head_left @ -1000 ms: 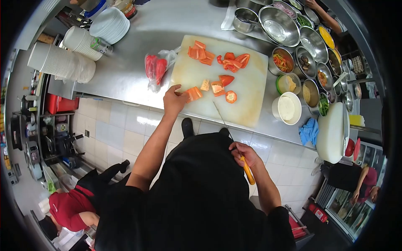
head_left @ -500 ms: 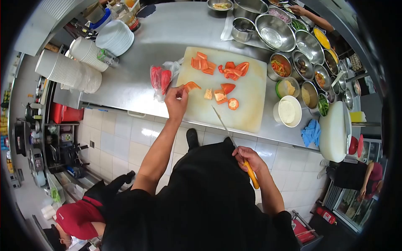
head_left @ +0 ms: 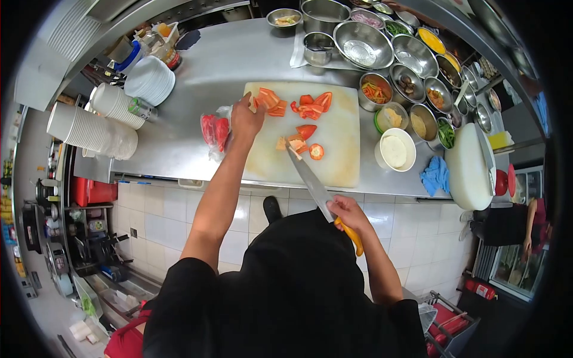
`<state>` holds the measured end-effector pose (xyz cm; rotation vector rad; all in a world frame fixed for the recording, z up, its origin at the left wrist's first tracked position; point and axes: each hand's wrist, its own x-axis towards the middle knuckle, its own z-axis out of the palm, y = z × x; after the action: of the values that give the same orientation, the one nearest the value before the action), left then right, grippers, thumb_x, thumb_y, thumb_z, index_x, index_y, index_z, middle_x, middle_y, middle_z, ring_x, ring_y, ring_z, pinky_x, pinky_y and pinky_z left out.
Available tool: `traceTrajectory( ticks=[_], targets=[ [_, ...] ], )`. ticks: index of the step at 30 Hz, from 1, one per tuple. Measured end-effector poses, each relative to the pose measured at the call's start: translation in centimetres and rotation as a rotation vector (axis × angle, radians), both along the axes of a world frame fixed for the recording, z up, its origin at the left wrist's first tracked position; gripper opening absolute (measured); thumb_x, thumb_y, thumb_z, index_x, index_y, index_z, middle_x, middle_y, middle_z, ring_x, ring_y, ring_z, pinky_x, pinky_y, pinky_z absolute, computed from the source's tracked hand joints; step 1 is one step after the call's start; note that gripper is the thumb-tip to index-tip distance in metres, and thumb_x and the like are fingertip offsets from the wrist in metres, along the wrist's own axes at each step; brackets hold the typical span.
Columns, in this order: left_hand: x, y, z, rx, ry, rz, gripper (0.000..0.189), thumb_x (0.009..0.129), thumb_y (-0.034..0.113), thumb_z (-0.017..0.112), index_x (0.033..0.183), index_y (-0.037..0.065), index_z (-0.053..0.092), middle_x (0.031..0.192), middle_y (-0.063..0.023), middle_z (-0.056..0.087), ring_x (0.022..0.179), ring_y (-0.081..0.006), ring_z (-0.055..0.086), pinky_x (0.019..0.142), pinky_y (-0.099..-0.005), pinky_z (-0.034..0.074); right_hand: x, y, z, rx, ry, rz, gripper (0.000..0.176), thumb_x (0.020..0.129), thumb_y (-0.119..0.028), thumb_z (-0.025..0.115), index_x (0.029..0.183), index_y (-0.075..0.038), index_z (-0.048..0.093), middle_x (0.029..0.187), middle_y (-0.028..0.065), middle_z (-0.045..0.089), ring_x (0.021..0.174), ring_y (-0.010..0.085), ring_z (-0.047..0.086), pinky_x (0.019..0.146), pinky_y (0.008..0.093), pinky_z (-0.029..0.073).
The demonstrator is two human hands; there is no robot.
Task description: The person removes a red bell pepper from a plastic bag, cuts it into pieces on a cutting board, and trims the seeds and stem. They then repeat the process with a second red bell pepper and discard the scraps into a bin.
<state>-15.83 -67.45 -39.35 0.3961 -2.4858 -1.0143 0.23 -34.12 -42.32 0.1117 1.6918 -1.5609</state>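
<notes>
My left hand [head_left: 246, 117] is at the upper left of a white cutting board [head_left: 334, 170], its fingertips closed on a piece of red pepper at the edge of a pile of cut red pepper pieces [head_left: 273, 103]. My right hand [head_left: 348, 213] grips the yellow handle of a kitchen knife [head_left: 314, 186]. The blade reaches over the board's near edge, its tip at the pepper scraps. A second pile of pepper pieces [head_left: 313, 105] lies to the right. Lower down are a red chunk [head_left: 307, 130], a pale core [head_left: 281, 143] and a round pepper end [head_left: 316, 152].
Left of the board lies a plastic bag with red peppers [head_left: 214, 132]. Stacked white bowls [head_left: 89, 131] and plates [head_left: 150, 80] stand farther left. Metal bowls [head_left: 364, 45], a white tub [head_left: 395, 150] and a blue cloth [head_left: 436, 176] are at right. Another person [head_left: 525, 227] is at far right.
My left hand has moved with a pepper piece up to the upper-left pile. My right hand has brought the knife tip forward over the board to the scraps.
</notes>
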Motion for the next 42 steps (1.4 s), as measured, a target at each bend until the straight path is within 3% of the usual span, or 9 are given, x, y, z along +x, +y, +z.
traceTrajectory(
  ticks=[4, 6, 12, 16, 18, 25, 30, 35, 42],
  targets=[
    [4.9, 4.3, -0.6, -0.086, 0.037, -0.233, 0.065, 0.075, 0.036, 0.081, 0.128, 0.004, 0.059, 0.113, -0.0224, 0.058, 0.109, -0.0352, 0.056, 0.091, -0.043, 0.047, 0.8, 0.4, 0.8, 0.328, 0.684, -0.044, 0.031, 0.091, -0.025, 0.068, 0.107, 0.0, 0.065, 0.07, 0.0123, 0.064, 0.057, 0.0181, 0.062, 0.055, 0.0312, 0.049],
    [8.7, 8.2, -1.2, -0.197, 0.019, -0.302, 0.089, 0.07, 0.044, 0.084, 0.141, 0.008, 0.046, 0.131, -0.0263, 0.045, 0.124, -0.0403, 0.043, 0.101, -0.052, 0.035, 1.0, 0.9, 3.5, 0.382, 0.605, -0.028, 0.031, 0.09, -0.024, 0.068, 0.107, 0.001, 0.066, 0.073, 0.0159, 0.066, 0.064, 0.0198, 0.064, 0.063, 0.0334, 0.051],
    [7.5, 8.2, -5.7, -0.266, 0.024, -0.155, 0.078, 0.077, 0.038, 0.079, 0.14, 0.007, 0.046, 0.137, -0.0275, 0.038, 0.127, -0.0393, 0.038, 0.102, -0.0523, 0.027, 3.4, 4.4, 6.3, 0.498, 0.394, 0.053, 0.034, 0.087, -0.028, 0.07, 0.104, 0.001, 0.065, 0.078, 0.0226, 0.066, 0.069, 0.0345, 0.066, 0.065, 0.0367, 0.051],
    [4.7, 5.6, -5.2, -0.187, 0.1, -0.25, 0.047, 0.08, 0.026, 0.076, 0.12, 0.007, 0.063, 0.118, -0.013, 0.063, 0.115, -0.0275, 0.055, 0.09, -0.044, 0.033, 4.4, 5.9, 5.8, 0.506, 0.245, 0.015, 0.035, 0.086, -0.027, 0.072, 0.103, 0.002, 0.064, 0.077, 0.0235, 0.065, 0.069, 0.0359, 0.066, 0.064, 0.0357, 0.051],
    [2.8, 5.7, -4.4, -0.139, -0.311, -0.337, 0.037, 0.081, 0.026, 0.074, 0.113, 0.009, 0.067, 0.102, -0.0098, 0.072, 0.097, -0.0248, 0.067, 0.092, -0.0422, 0.036, 4.6, 5.9, 3.6, 0.418, 0.484, -0.01, 0.035, 0.085, -0.029, 0.071, 0.102, 0.001, 0.064, 0.078, 0.0242, 0.065, 0.072, 0.04, 0.066, 0.065, 0.0399, 0.052],
    [1.1, 7.1, -1.1, -0.222, -0.473, -0.431, 0.027, 0.079, 0.02, 0.073, 0.102, 0.008, 0.068, 0.089, -0.0106, 0.073, 0.085, -0.0247, 0.069, 0.073, -0.0411, 0.05, 0.5, -4.0, 0.8, 0.533, 0.702, 0.202, 0.032, 0.087, -0.029, 0.064, 0.106, -0.003, 0.063, 0.086, 0.024, 0.067, 0.085, 0.0437, 0.065, 0.076, 0.0522, 0.051],
    [3.4, 6.7, -3.0, -0.409, 0.249, -0.494, 0.027, 0.077, 0.0, 0.066, 0.103, 0.006, 0.066, 0.082, -0.012, 0.064, 0.075, -0.0257, 0.065, 0.067, -0.0363, 0.054, -1.6, -8.1, -0.7, 0.559, 0.718, 0.171, 0.029, 0.088, -0.027, 0.062, 0.104, -0.002, 0.06, 0.085, 0.0237, 0.068, 0.086, 0.043, 0.065, 0.077, 0.0528, 0.051],
    [4.4, 4.1, -3.2, -0.163, 0.344, -0.309, 0.035, 0.076, -0.006, 0.064, 0.109, 0.005, 0.066, 0.083, -0.0121, 0.058, 0.07, -0.0261, 0.058, 0.061, -0.0366, 0.051, -2.1, -7.6, -0.8, 0.597, 0.64, 0.058, 0.028, 0.088, -0.024, 0.062, 0.104, -0.001, 0.057, 0.083, 0.0231, 0.068, 0.082, 0.0438, 0.065, 0.075, 0.0539, 0.051],
    [7.5, 1.7, -5.9, 0.019, -0.036, -0.036, 0.031, 0.075, -0.002, 0.064, 0.105, 0.002, 0.071, 0.08, -0.013, 0.059, 0.066, -0.023, 0.06, 0.062, -0.0339, 0.053, -0.7, -5.5, 3.4, 0.728, 0.663, 0.021, 0.025, 0.09, -0.02, 0.061, 0.107, -0.002, 0.058, 0.081, 0.0233, 0.067, 0.081, 0.0432, 0.065, 0.071, 0.0542, 0.051]
  ],
)
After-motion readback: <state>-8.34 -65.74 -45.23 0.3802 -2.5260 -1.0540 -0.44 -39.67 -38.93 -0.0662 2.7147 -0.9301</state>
